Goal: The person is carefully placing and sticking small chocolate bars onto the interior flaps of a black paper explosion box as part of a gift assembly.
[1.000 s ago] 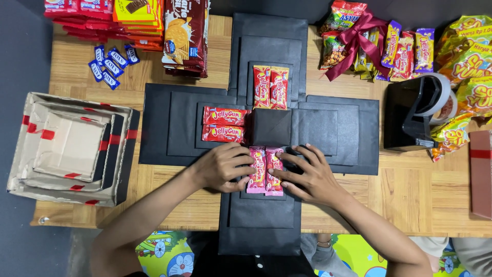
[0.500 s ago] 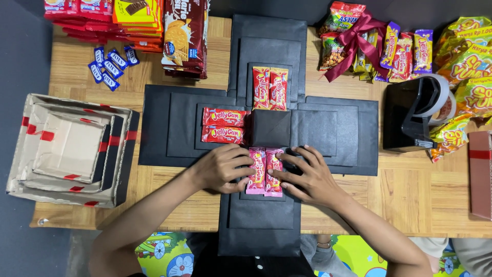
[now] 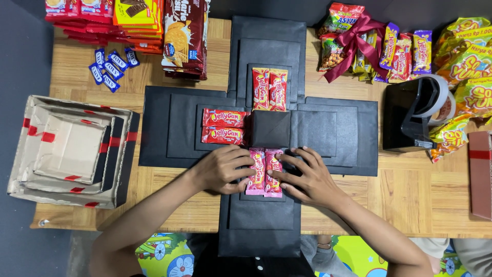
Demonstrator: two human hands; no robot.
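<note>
Pink candy packets (image 3: 264,172) on black box flap (image 3: 261,218); both hands (image 3: 224,168) (image 3: 302,175) flat, fingers pressing packet edges.

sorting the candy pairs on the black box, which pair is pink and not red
The pink pair on the near flap, between the left hand and right hand. The left pair and far pair are red.

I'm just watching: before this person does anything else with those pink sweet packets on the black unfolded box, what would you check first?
1. Both hands on the pink packets: left hand and right hand flank them, ok.
2. Packets side by side on the near flap: ok.
3. Packets stuck down: cannot tell.
4. Left flap and far flap filled: red packets and a red pair are there, ok.
5. Right flap filled: bare, not ok.
6. Tape dispenser nearby: ok.
</note>
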